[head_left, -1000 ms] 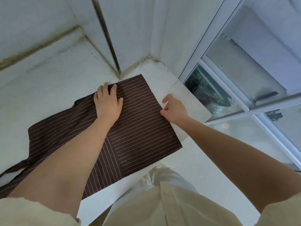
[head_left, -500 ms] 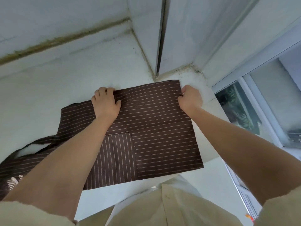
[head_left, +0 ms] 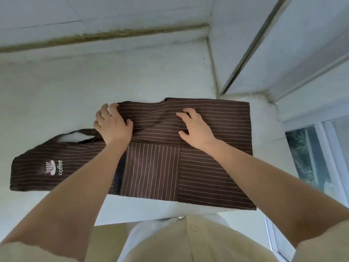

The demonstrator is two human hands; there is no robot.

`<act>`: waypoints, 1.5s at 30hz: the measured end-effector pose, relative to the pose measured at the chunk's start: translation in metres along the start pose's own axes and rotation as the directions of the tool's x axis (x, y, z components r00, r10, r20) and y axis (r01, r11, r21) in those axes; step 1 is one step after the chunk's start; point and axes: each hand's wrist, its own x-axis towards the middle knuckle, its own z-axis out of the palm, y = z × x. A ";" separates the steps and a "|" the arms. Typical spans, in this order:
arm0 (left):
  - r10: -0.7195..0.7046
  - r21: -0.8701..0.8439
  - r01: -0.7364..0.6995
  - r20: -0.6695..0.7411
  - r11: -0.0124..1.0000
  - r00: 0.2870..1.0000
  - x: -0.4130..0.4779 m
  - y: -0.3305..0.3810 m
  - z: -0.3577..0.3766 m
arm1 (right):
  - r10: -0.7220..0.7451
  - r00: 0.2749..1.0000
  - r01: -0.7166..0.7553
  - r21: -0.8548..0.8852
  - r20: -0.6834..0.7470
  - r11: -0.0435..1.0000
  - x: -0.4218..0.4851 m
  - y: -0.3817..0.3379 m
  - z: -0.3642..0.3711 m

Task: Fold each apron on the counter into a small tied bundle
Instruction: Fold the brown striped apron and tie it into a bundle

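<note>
A brown pinstriped apron (head_left: 213,167) lies spread on the white counter (head_left: 56,95), its bib with a "coffee" logo (head_left: 54,167) pointing left and a pocket near the front middle. My left hand (head_left: 113,125) grips the far edge of the cloth where the bib meets the skirt, fingers curled over the edge. My right hand (head_left: 194,127) lies on the upper middle of the apron, fingers spread and bent, beside a diagonal fold. A dark strap (head_left: 79,132) loops out to the left of my left hand.
The counter ends in a corner against tiled walls (head_left: 226,35) at the back and right. A window frame (head_left: 321,148) with glass runs along the right side. The counter's front edge is just below the apron, close to my body.
My right hand left the apron's far right corner and came to the middle of the cloth. A diagonal fold has appeared there. The view shifted left, and the bib with its logo came into sight.
</note>
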 end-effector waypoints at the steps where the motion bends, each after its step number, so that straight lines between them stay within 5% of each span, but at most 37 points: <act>1: -0.068 -0.022 0.070 0.076 0.997 0.995 -0.001 -0.011 -0.001 | -0.011 1.000 0.010 -0.031 -0.011 0.999 0.000 0.003 0.003; 4: -0.151 -0.079 0.167 0.179 0.983 0.972 -0.002 -0.038 -0.004 | -0.026 0.998 0.023 -0.054 -0.055 0.998 0.001 0.008 0.006; 8: 0.058 -0.134 -0.043 0.112 0.990 0.992 -0.002 -0.065 -0.011 | 0.036 0.996 -0.041 -0.064 -0.087 0.997 0.005 -0.001 0.007; 12: 0.240 -0.387 -0.200 0.059 0.900 0.969 0.001 -0.076 -0.025 | 0.075 0.974 -0.075 0.006 -0.215 0.997 0.023 -0.030 0.001; 17: 0.478 -0.595 -0.167 0.414 0.786 0.775 0.004 -0.080 -0.040 | -0.031 0.969 0.079 0.187 -0.245 0.979 0.054 -0.084 0.002; 20: 0.488 -0.614 -0.134 0.456 0.778 0.744 0.013 -0.083 -0.038 | -0.064 0.988 0.068 0.028 -0.142 0.997 0.064 -0.093 0.005; 23: 0.500 -0.545 -0.242 0.394 0.803 0.772 0.026 -0.087 -0.030 | -0.016 0.995 0.006 -0.097 -0.102 0.995 0.061 -0.093 0.003; 28: 0.556 -0.272 -0.486 0.357 0.830 0.750 0.031 -0.095 -0.016 | 0.077 0.980 0.004 -0.404 0.185 0.915 0.061 -0.093 0.001; 32: 0.625 -0.155 -0.611 0.311 0.777 0.716 0.030 -0.101 -0.012 | 0.160 0.985 -0.113 -0.491 0.056 0.864 0.067 -0.093 0.008; 35: 0.658 -0.121 -0.657 0.303 0.744 0.690 0.030 -0.106 -0.012 | 0.311 0.950 -0.297 -0.376 -0.023 0.878 0.074 -0.099 0.010; 40: 0.672 -0.094 -0.671 0.232 0.735 0.704 0.031 -0.109 -0.011 | 0.472 0.870 -0.451 -0.158 0.143 0.879 0.089 -0.110 0.018; 45: 0.675 -0.231 -0.636 0.178 0.736 0.716 0.029 -0.113 -0.009 | 0.452 0.838 -0.485 0.036 0.305 0.874 0.092 -0.110 0.014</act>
